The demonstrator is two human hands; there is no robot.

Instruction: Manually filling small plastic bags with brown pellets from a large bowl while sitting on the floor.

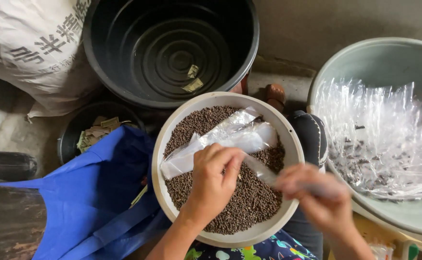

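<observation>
The left hand (213, 180) is curled down over a small clear plastic packet (220, 139), fingers pinching its lower edge against the heap of small round brown seeds (249, 202) beneath; the packet lies across the upper half of the round cream-coloured plastic bowl (165, 125) and runs from about nine o'clock up toward one o'clock. At three o'clock from that hand the right hand (317, 192) is smeared by motion, and it seems to grasp a thin clear strip that trails off the packet, though how tightly it closes I cannot tell. The bowl sits on the person's lap, its rim free all round except at six o'clock, where both forearms cross it; seeds fill it almost to the wall, so little bare bottom is left. At twelve o'clock a big black round plastic tub (124, 72) stands just beyond the bowl, with two scraps of paper lying inside. At three o'clock a pale green basin (365, 58), cut off by the edge of view, carries crumpled clear plastic sheeting (384, 130) dotted with dark bits. At nine o'clock a bright blue fabric bag (95, 192) presses against the bowl, partly covering a small dark pot of paper slips (95, 132). A white woven sack (32, 43) slumps at ten o'clock on the grey concrete floor (326, 24).
</observation>
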